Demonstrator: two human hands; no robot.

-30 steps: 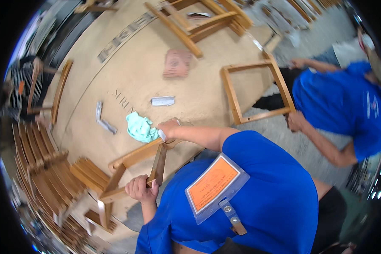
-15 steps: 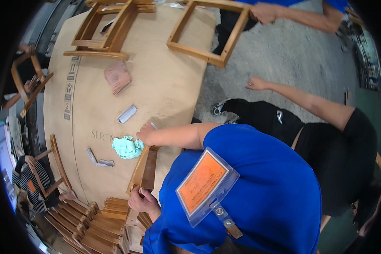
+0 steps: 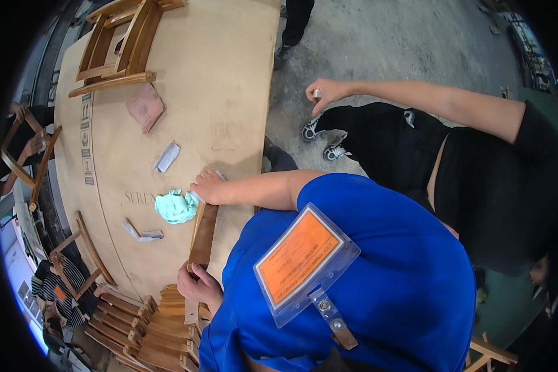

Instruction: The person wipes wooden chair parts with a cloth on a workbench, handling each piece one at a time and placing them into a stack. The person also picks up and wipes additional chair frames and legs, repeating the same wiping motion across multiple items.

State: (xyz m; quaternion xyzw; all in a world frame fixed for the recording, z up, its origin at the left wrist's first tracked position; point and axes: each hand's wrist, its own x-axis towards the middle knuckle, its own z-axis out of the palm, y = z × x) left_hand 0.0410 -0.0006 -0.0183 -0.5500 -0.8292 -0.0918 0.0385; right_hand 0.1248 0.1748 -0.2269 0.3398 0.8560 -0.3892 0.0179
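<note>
A long varnished wooden chair part (image 3: pixel 206 232) lies at the table's near side, in front of my blue shirt. My left hand (image 3: pixel 199 286) is closed around its lower end, thumb on top. At its upper end my right hand (image 3: pixel 208 187) presses down with bent fingers on a piece of folded grey sandpaper, whose pale edges stick out beside the fingers. Right against that hand lies a crumpled mint-green cloth (image 3: pixel 177 207). Two more folded grey strips, one straight (image 3: pixel 166 157) and one bent (image 3: pixel 141 232), rest on the table.
The cardboard-covered table (image 3: pixel 229 80) carries a pink folded sheet (image 3: pixel 146 106) and a wooden chair frame (image 3: pixel 119 49). Slatted wooden parts (image 3: pixel 158 328) are stacked below. A person in black (image 3: pixel 378 133) stands close by, holding a small pale object. Two people across the table hold wooden frames.
The view has shifted, and the person with a square frame at the top is mostly out of it. My right hand stays at the part's upper end. The person in black has raised a hand.
</note>
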